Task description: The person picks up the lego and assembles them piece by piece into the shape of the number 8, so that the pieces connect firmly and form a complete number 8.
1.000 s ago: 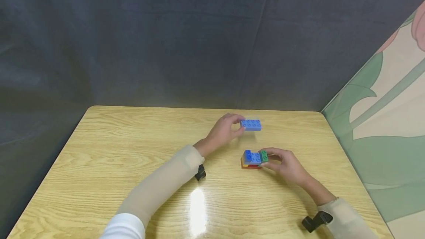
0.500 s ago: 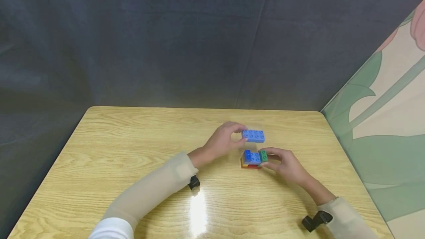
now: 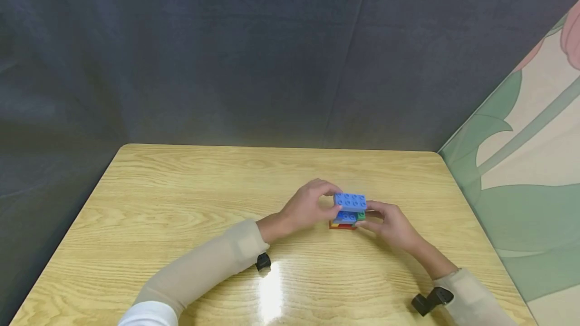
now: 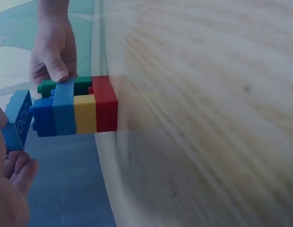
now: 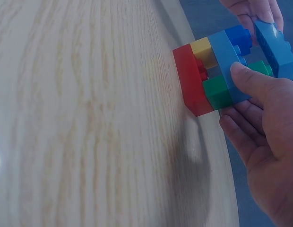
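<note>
A loose light blue toy brick (image 3: pixel 350 202) is pinched at its left end between the thumb and fingers of my left hand (image 3: pixel 304 209). It hangs just above a stack of bricks, tilted a little, with a gap still visible in both wrist views. The stack has a red brick (image 4: pixel 105 105) at the bottom, then a yellow brick (image 4: pixel 85 114) and a green brick (image 5: pixel 218 92). Over these lies a light blue brick (image 4: pixel 64 113), topped by a dark blue brick (image 4: pixel 44 117) and another green brick (image 5: pixel 260 67). My right hand (image 3: pixel 393 226) grips the stack's right side.
The stack stands on a wooden table (image 3: pixel 204 185), right of its middle. A dark curtain (image 3: pixel 235 54) hangs behind the table's far edge. On the right is a panel with a leaf pattern (image 3: pixel 534 225).
My left hand has brought the loose light blue brick nearer and slightly right, from behind the stack to over it. The right hand and the stack have stayed in place.
</note>
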Motion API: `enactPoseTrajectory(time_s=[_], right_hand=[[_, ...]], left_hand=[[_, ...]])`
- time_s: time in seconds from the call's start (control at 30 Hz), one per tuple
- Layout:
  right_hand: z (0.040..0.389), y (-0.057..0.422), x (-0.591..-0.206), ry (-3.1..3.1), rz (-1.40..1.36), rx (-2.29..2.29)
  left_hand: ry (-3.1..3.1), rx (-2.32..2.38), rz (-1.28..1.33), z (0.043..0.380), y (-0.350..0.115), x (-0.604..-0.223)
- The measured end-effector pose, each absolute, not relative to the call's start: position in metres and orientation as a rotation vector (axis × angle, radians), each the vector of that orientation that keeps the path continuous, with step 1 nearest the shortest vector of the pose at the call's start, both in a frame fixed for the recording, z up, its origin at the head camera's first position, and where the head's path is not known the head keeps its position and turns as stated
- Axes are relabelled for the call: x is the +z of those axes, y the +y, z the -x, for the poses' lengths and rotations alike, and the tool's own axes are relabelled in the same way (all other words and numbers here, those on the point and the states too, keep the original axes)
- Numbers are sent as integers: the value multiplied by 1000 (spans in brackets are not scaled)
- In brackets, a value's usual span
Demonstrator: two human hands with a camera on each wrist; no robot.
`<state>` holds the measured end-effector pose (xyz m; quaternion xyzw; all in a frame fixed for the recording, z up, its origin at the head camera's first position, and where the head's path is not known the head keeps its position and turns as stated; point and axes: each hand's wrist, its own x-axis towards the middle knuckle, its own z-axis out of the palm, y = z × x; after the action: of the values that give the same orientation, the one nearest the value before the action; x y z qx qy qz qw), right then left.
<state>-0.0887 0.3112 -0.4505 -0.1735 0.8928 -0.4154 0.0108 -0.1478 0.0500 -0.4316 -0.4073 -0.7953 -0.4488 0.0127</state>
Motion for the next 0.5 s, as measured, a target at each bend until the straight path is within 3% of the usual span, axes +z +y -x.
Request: enactPoseTrajectory(time_s=[0.5], right_hand=[[89, 310, -451, 2780, 543, -1317]], left_hand=[[-2507, -1314, 1350, 143, 53, -438]])
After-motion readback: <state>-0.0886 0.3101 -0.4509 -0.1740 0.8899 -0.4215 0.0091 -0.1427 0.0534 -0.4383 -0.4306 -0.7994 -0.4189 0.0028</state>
